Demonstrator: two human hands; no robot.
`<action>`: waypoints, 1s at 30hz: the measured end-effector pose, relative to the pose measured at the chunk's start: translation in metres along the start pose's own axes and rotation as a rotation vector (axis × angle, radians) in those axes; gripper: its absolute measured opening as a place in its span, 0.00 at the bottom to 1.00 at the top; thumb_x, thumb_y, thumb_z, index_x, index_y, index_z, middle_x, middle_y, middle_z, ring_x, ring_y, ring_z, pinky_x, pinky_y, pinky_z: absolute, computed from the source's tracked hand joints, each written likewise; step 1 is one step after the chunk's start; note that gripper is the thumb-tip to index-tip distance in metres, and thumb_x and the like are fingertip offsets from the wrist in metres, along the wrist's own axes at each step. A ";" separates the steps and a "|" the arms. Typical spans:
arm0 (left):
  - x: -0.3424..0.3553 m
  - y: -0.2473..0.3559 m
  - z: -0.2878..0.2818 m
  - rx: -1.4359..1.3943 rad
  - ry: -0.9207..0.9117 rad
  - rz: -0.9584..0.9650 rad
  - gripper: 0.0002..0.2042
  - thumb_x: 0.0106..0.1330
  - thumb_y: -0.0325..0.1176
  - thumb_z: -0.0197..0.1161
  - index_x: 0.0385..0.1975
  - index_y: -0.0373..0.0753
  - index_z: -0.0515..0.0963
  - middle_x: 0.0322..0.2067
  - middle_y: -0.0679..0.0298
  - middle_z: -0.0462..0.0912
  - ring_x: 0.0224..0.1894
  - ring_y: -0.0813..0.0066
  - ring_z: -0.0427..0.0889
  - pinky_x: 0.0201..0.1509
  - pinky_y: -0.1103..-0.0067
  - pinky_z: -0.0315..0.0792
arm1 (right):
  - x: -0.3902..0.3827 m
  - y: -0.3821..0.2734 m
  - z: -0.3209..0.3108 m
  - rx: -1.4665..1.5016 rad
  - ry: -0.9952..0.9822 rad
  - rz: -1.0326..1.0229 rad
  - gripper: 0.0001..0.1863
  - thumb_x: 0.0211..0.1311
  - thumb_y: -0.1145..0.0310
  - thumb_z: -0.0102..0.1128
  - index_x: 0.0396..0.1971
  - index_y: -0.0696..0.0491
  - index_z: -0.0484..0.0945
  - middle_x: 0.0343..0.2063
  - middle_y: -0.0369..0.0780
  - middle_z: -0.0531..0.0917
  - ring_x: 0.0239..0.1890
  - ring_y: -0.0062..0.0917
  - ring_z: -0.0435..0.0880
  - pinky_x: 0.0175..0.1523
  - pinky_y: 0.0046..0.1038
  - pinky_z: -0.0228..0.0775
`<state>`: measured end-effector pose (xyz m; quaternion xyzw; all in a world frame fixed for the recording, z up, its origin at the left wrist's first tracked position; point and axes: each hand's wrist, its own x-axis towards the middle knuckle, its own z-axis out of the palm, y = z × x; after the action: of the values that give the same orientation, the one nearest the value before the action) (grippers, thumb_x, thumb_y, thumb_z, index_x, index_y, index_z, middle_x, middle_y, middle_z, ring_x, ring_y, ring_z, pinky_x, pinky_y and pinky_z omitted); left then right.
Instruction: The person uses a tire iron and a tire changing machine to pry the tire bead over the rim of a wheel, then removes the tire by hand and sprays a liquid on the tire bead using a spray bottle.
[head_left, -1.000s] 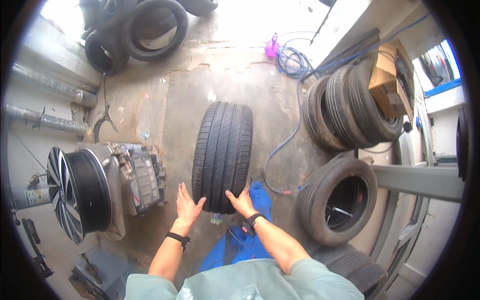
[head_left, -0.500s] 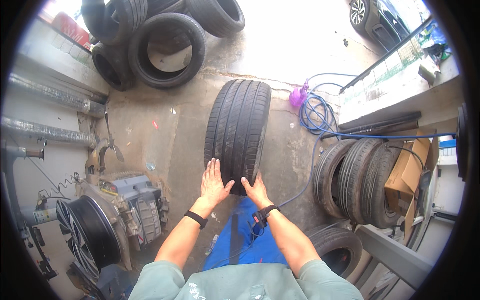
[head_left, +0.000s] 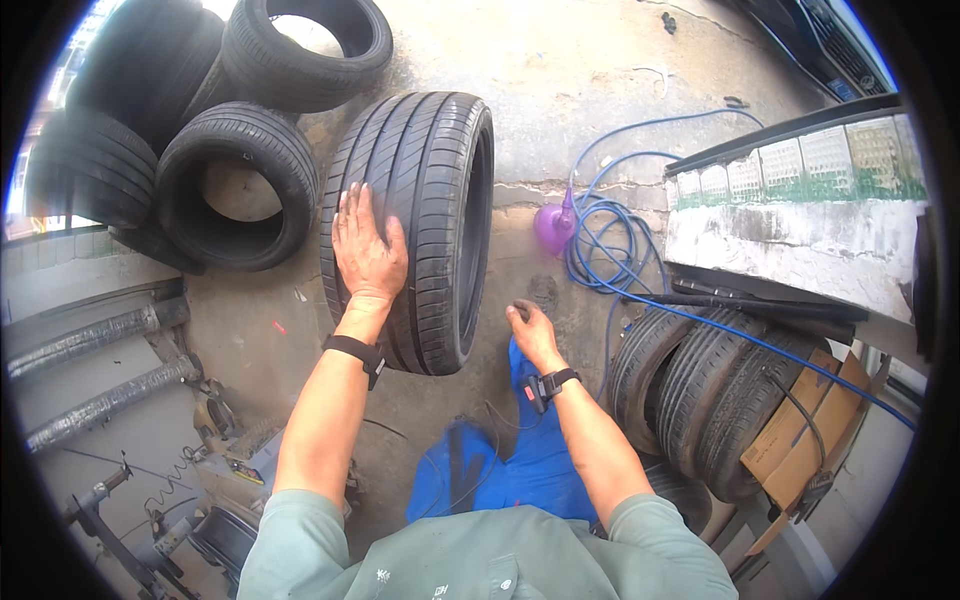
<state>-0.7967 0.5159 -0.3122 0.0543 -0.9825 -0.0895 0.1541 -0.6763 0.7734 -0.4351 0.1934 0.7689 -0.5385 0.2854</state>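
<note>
A black tyre (head_left: 430,210) stands upright on its tread on the concrete floor in front of me. My left hand (head_left: 367,250) lies flat on its tread, fingers spread, steadying it. My right hand (head_left: 528,330) hangs off the tyre to its right, fingers curled loosely with nothing in them. Both wrists carry black straps. My blue trouser legs (head_left: 530,470) show below.
Several loose tyres (head_left: 235,180) are piled at the upper left. More tyres (head_left: 700,390) with a cardboard box (head_left: 810,440) stand at the right. A blue hose (head_left: 610,240) and purple bottle (head_left: 553,225) lie on the floor. Metal machinery (head_left: 110,380) sits at the left.
The tyre has rolled forward, toward the tyre pile. My right hand has come off its tread and dropped to the side; my left hand stays on it.
</note>
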 end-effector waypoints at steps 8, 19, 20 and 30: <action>0.159 -0.009 0.051 -0.005 -0.082 0.044 0.20 0.64 0.31 0.55 0.55 0.34 0.75 0.56 0.51 0.78 0.61 0.54 0.74 0.67 0.66 0.64 | 0.160 0.039 -0.082 -0.103 0.198 0.314 0.36 0.57 0.49 0.63 0.57 0.62 0.72 0.52 0.52 0.81 0.57 0.40 0.79 0.61 0.35 0.68; 0.262 0.012 0.090 -0.072 -0.221 -0.009 0.17 0.64 0.29 0.55 0.52 0.36 0.79 0.50 0.51 0.83 0.53 0.56 0.81 0.59 0.72 0.72 | 0.257 0.067 -0.072 0.070 0.028 0.524 0.40 0.52 0.40 0.64 0.56 0.58 0.76 0.53 0.55 0.80 0.59 0.43 0.77 0.63 0.36 0.65; 0.261 0.018 0.091 -0.053 -0.246 -0.070 0.17 0.64 0.30 0.55 0.52 0.36 0.80 0.49 0.51 0.83 0.53 0.57 0.82 0.58 0.73 0.72 | 0.258 0.062 -0.078 0.117 0.018 0.461 0.40 0.54 0.40 0.63 0.57 0.59 0.75 0.53 0.53 0.80 0.58 0.40 0.77 0.61 0.35 0.66; 0.264 0.008 0.088 -0.031 -0.263 -0.139 0.18 0.64 0.30 0.53 0.52 0.38 0.80 0.46 0.52 0.84 0.48 0.60 0.84 0.55 0.73 0.73 | 0.215 -0.054 -0.095 0.115 -0.088 -0.054 0.32 0.64 0.39 0.54 0.31 0.60 0.79 0.20 0.46 0.78 0.27 0.31 0.79 0.36 0.35 0.67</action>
<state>-1.0749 0.5023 -0.3157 0.1076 -0.9866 -0.1213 0.0183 -0.8946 0.8418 -0.5115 0.1649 0.7282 -0.5973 0.2929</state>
